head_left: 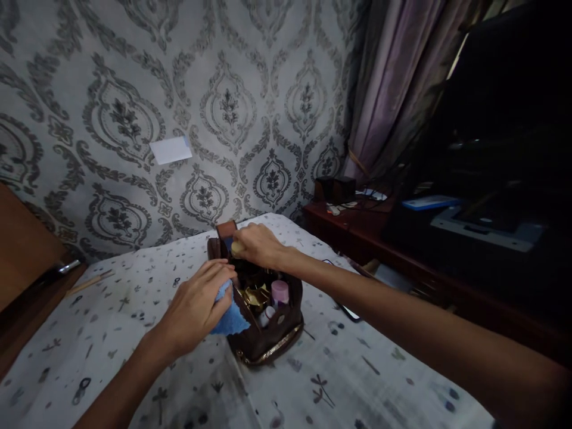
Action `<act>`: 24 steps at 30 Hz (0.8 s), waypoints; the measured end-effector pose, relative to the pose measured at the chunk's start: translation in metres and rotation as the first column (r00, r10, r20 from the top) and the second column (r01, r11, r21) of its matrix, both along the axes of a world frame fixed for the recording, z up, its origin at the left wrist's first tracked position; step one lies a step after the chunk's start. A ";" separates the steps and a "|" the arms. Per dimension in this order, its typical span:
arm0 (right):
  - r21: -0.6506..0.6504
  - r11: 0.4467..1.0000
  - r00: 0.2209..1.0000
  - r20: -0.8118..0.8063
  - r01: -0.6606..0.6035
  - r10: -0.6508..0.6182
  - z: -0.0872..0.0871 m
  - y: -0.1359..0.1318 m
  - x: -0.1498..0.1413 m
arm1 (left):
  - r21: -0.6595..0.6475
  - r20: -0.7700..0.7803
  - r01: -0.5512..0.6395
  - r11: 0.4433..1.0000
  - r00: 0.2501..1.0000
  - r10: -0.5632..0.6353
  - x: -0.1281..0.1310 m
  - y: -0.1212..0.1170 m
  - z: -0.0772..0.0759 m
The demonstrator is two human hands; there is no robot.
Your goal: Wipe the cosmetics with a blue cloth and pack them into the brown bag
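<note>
A brown zippered toiletry bag lies unzipped on the bed, with several small containers inside. Among them are a pink-lidded container, a gold-coloured item and a small white-capped bottle. My left hand is closed round a blue cloth at the bag's left side, its fingertips at the opening. At the far end of the bag, my right hand has its fingers wrapped round a round yellowish cap; whatever is below that cap is hidden.
The bed has a white patterned sheet. Beyond it stands a patterned wall with a paper on it. A phone lies right of the bag, partly behind my right forearm. A dark red table holds clutter at the right.
</note>
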State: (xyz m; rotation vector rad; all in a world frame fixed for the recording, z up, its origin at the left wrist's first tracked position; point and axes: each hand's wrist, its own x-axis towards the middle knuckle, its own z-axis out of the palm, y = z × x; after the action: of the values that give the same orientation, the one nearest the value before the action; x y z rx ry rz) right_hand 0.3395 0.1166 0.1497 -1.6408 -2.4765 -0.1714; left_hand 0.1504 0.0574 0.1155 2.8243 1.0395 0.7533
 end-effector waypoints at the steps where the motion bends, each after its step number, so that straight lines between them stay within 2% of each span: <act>1: -0.005 1.000 1.000 0.012 0.002 -0.002 -0.001 0.003 -0.003 | 0.000 -0.001 0.001 1.000 1.000 -0.001 0.000 0.000 0.000; 9: -0.042 0.999 0.998 0.066 -0.020 0.022 -0.014 0.010 -0.005 | -0.010 0.010 -0.003 1.000 1.000 0.004 0.000 0.000 -0.001; 13: -0.031 0.999 0.998 0.038 -0.039 0.040 -0.012 0.009 0.000 | -0.022 0.030 0.004 1.000 1.000 -0.003 0.000 0.001 -0.003; 17: 0.038 0.998 0.998 -0.052 -0.042 0.044 -0.008 -0.002 0.019 | -0.058 0.120 -0.032 0.998 0.992 0.039 -0.002 -0.003 -0.011; 19: 0.127 0.991 0.972 -0.224 -0.050 0.078 -0.014 -0.010 0.034 | -0.095 0.206 -0.080 0.992 0.974 0.098 -0.006 -0.005 -0.021; 20: 0.184 0.982 0.928 -0.354 -0.049 0.113 -0.020 -0.014 0.042 | -0.119 0.256 -0.107 0.987 0.957 0.134 -0.008 -0.005 -0.028; 22: 0.274 0.961 0.775 -0.616 0.042 0.142 -0.037 -0.021 0.058 | -0.186 0.355 -0.163 0.969 0.909 0.221 -0.011 -0.006 -0.044; 24: 0.216 0.965 0.561 -0.822 0.148 0.098 -0.058 -0.027 0.069 | -0.275 0.437 -0.208 0.939 0.842 0.315 -0.012 -0.005 -0.060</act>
State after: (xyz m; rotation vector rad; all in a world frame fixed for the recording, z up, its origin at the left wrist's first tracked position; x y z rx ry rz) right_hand 0.4083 0.0897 0.0914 -1.2115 -1.5995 0.2312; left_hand 0.1384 0.0520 0.0556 2.1643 1.3257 1.1971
